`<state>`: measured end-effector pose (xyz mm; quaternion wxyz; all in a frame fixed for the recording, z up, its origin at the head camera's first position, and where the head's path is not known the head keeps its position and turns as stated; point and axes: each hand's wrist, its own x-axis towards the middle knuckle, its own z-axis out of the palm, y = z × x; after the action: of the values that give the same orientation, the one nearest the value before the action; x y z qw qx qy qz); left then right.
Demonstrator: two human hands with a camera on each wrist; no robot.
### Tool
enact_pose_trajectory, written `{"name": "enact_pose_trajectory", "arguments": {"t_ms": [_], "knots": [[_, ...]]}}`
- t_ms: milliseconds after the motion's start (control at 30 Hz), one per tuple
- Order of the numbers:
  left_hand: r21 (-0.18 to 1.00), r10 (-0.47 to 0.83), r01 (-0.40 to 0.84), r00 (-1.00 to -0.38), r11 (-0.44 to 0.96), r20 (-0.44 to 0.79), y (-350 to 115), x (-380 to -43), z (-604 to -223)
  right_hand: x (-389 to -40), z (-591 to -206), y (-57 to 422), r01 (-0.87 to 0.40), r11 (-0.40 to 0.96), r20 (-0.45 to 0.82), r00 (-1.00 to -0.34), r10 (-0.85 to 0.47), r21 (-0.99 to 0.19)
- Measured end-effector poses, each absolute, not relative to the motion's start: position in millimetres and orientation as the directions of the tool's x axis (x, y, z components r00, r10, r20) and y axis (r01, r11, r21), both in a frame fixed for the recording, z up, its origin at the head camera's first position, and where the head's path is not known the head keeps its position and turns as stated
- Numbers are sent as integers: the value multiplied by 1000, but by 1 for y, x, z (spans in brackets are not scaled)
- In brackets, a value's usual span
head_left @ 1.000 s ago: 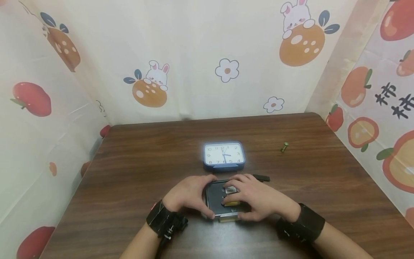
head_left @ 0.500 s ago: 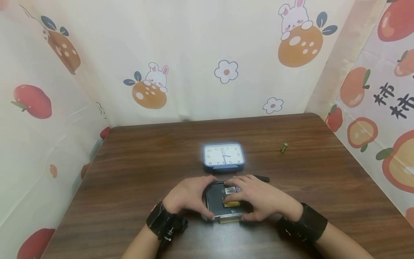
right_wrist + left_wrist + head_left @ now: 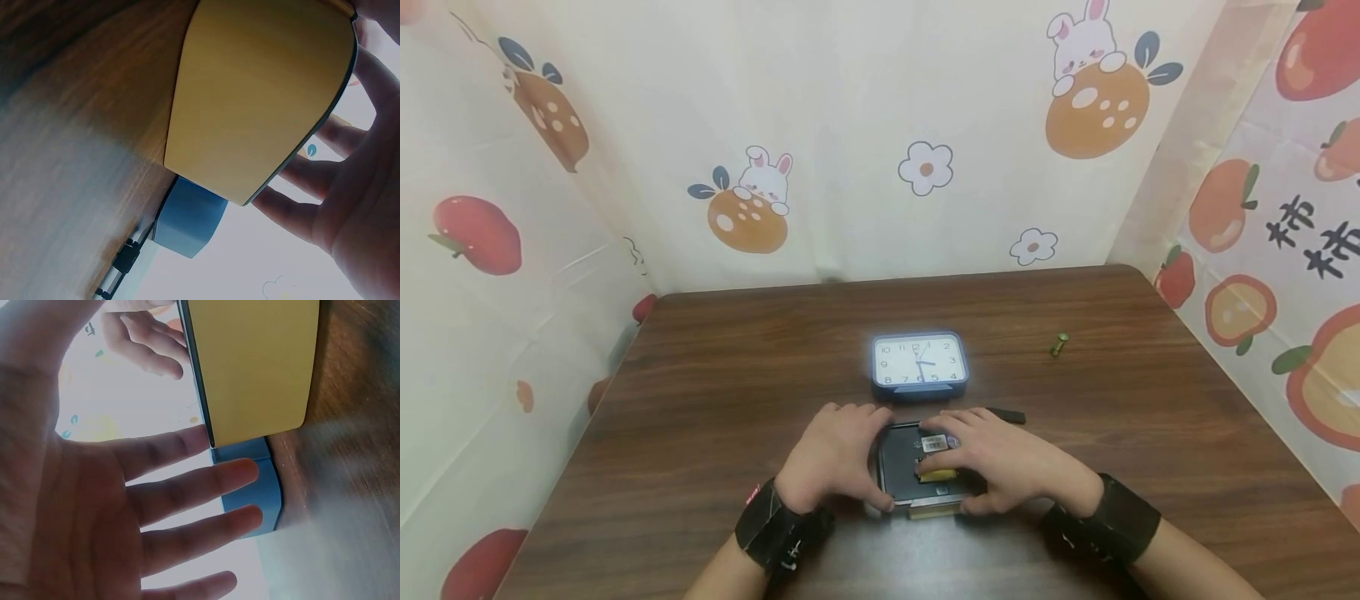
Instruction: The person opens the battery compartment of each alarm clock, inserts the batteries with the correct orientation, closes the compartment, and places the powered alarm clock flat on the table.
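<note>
A yellow clock point(image 3: 898, 467) lies with its black back facing up on the table; its smooth yellow side point(image 3: 259, 369) fills much of both wrist views. A small yellow cylinder point(image 3: 937, 476), like a battery, shows in its back below a barcode sticker. My left hand point(image 3: 832, 458) spans its left end, thumb at the near corner and index fingertip at the rim; the other fingers stretch out straight and spread. My right hand point(image 3: 988, 454) holds the right end between thumb at the near edge and fingers at the far edge, its index finger at the cylinder.
A blue clock point(image 3: 920, 362) stands just behind the yellow one, dial toward me. A slim black piece point(image 3: 1007, 415) lies beyond my right hand, and a small greenish battery point(image 3: 1059, 344) lies farther back right. Printed curtains border the wooden table point(image 3: 737, 358).
My left hand's fingers have shifted slightly up and away from the clock's far left corner. The right hand has moved a little to the right, uncovering more of the barcode sticker.
</note>
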<state>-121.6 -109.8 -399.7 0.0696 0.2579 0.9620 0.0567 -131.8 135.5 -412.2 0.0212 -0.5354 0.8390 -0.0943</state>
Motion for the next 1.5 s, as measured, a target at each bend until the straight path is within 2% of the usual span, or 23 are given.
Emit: {"name": "enact_pose_trajectory", "arguments": {"t_ms": [367,767,1133,1500], "knots": [[113,507,495,-853,861,-124,-107,-120,-400,-133,-413,136,-881,421,24,-436,-900,-215],[49,506,504,-859,862,-81,-107,-121,-399,-133,-412,135,-894,415,50,-428,-902,-170],[52,511,508,-857,860,-74,-107,-122,-401,-134,-411,133,-887,429,-6,-434,-901,-168],[122,531,521,-844,845,-69,-112,-128,-407,-136,-410,135,-884,419,-21,-425,-905,-209]]}}
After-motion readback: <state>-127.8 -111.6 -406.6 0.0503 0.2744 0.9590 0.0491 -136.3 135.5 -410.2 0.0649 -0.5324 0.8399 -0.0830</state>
